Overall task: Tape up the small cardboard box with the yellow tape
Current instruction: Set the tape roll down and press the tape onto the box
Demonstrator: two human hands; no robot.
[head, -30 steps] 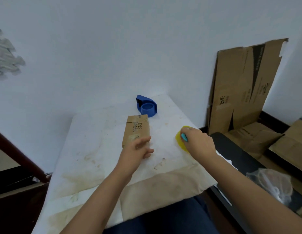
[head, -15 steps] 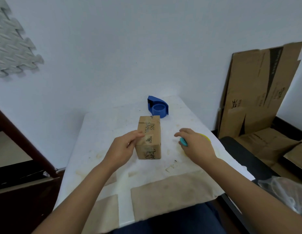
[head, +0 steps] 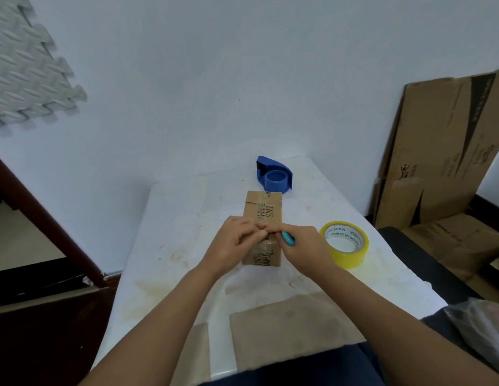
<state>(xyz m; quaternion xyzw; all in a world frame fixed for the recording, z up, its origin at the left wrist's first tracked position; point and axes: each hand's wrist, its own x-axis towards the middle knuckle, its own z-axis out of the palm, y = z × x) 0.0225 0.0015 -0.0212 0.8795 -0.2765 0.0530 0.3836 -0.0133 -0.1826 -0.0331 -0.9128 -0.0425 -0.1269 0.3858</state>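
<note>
The small cardboard box lies lengthwise in the middle of the white table, printed side up. My left hand grips its near left top edge. My right hand presses on the near top from the right, with a small teal tool held in its fingers. Fingertips of both hands meet over the box's near end, where a shiny strip of tape shows. The yellow tape roll lies flat on the table just right of my right hand, free of both hands.
A blue tape dispenser stands behind the box near the wall. Flattened cardboard sheets lean against the wall at right, with more cartons on the floor. A clear plastic bag lies at lower right. A dark wooden rail runs left.
My right hand left the yellow roll and came over to the box with the teal tool. My left hand turned the box upright and now holds its near end.
</note>
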